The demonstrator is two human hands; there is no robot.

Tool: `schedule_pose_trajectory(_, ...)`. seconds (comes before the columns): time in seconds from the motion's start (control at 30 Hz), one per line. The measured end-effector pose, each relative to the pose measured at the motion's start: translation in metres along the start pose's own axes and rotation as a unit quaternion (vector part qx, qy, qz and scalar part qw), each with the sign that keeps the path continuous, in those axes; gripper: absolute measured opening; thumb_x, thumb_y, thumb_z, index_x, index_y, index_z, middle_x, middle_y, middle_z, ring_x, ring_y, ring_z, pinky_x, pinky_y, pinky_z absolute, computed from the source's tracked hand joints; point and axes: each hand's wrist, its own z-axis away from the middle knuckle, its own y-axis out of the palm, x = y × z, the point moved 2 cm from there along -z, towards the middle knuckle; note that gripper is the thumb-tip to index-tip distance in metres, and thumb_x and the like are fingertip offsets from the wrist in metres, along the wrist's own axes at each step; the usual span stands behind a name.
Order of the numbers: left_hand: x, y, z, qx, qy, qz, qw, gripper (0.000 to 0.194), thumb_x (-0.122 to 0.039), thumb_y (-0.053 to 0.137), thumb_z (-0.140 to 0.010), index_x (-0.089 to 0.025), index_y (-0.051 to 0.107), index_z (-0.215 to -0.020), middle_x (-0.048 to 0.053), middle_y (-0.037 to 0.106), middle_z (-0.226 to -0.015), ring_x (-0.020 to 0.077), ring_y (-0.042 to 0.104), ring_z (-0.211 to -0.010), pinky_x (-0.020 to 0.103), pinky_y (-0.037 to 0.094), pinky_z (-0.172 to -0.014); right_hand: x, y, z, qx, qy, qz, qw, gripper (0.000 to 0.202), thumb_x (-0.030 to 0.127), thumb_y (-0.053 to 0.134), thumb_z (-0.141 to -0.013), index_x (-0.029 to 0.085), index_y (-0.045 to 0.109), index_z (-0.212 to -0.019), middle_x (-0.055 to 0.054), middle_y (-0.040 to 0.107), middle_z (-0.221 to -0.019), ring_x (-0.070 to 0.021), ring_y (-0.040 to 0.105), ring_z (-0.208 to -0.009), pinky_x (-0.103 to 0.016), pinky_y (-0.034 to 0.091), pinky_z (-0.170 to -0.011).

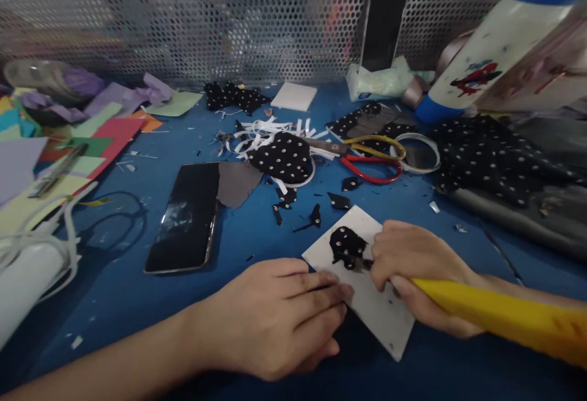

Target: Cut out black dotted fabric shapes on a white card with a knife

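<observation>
A small white board (373,315) lies at an angle on the blue table. A piece of black polka-dot fabric (347,245) rests on its upper part. My right hand (419,269) is closed around a long yellow-handled tool (499,312); its narrow dark tip meets the lower edge of the fabric. Whether that tip is a blade I cannot tell. My left hand (293,315) lies flat with fingers stretched out, the fingertips on the left edge of the board, just below the fabric.
Beyond the board lie fabric scraps (339,200), scissors (367,156), a dotted fabric-covered piece (282,156) and white paper strips (261,132). A phone (186,217) lies left; another phone (385,25) stands behind. Coloured papers (110,144), a white cable (68,224) and a bottle (495,40) flank the area.
</observation>
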Motion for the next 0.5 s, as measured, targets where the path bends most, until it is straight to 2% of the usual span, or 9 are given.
schedule_pose_trajectory(0.2,-0.001,-0.001,0.000,0.009,0.002,-0.011,1.000,0.029,-0.028,0.047,-0.102,-0.014,0.071,-0.108,0.002,0.071,-0.122,0.0161,0.066,-0.109,0.028,0.052,-0.085,0.002,-0.013,-0.002,-0.087,0.058,-0.073,0.992,0.021,0.017,0.042,-0.089,0.020,0.057,-0.076,0.002,0.057,-0.063,-0.0124,0.050,-0.060,-0.028,0.037,-0.060)
schedule_pose_trajectory(0.5,-0.002,-0.001,0.001,0.005,-0.001,-0.004,1.000,0.028,-0.028,0.048,-0.101,-0.013,0.070,-0.108,0.002,0.072,-0.121,0.0159,0.065,-0.111,0.028,0.052,-0.085,0.000,-0.005,-0.002,-0.028,0.016,-0.043,0.999,0.016,0.016,0.043,-0.089,0.021,0.057,-0.081,0.003,0.061,-0.066,-0.0111,0.052,-0.059,-0.030,0.035,-0.065)
